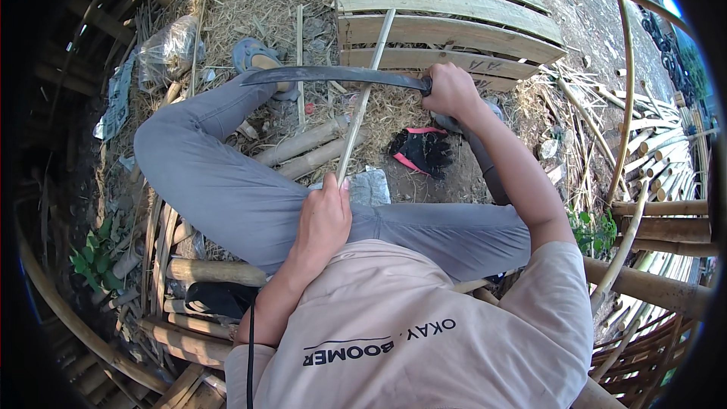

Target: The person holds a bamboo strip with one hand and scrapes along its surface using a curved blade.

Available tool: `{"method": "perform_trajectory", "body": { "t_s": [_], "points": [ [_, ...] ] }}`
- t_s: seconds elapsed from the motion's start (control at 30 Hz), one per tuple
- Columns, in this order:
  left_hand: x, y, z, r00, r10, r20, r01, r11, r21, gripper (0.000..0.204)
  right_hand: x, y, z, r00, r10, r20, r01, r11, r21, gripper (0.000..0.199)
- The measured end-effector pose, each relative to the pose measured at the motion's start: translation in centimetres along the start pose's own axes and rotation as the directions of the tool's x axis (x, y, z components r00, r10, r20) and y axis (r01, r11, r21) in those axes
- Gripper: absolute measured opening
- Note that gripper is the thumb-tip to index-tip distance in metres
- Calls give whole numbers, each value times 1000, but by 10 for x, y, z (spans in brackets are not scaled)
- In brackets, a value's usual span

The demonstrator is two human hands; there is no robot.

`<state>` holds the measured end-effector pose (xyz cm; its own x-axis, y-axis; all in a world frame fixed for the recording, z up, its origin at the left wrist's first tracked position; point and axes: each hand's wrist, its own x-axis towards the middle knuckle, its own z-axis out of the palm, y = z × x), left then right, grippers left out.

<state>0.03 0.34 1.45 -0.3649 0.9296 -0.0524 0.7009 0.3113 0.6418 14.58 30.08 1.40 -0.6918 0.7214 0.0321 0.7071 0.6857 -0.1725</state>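
Observation:
My left hand (324,216) is closed around the lower end of a pale bamboo strip (366,98), which slants up and away from my lap. In my right hand (453,92) is the handle of a machete (326,74) with a long, dark, slightly curved blade. The blade points left and crosses the strip above its middle; whether they touch, I cannot tell. A black glove with pink trim (422,151) lies on the ground between my legs, below my right hand.
A slatted wooden crate (447,0) stands ahead. Bamboo pieces (314,148) lie between my legs on straw-littered ground. A filled clear plastic bag (168,53) sits far left. Bamboo poles (663,155) are stacked at the right, behind an upright pole (627,68).

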Motion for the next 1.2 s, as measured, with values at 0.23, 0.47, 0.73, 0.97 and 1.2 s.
{"method": "perform_trajectory", "body": {
  "t_s": [0.23,0.47,0.73,0.97,1.2],
  "points": [
    [-2,-3,5,999,14,-40,-13,1000,18,25,19,41,-18,986,121,-116,-131,988,-87,28],
    [-2,-1,3,999,9,-30,-9,1000,-1,25,-5,-5,-8,997,-63,-44,60,997,-55,25],
    [-3,-3,6,998,40,-54,-40,999,-3,25,27,40,-15,990,86,-115,-88,996,-16,21],
    [-5,-1,5,999,-7,-51,9,999,34,25,11,9,-12,1000,5,27,-5,999,-33,29],
    [-2,-2,3,999,20,-29,-20,1000,-9,26,35,29,-17,989,138,-57,-139,990,-20,32]
  ]
}}
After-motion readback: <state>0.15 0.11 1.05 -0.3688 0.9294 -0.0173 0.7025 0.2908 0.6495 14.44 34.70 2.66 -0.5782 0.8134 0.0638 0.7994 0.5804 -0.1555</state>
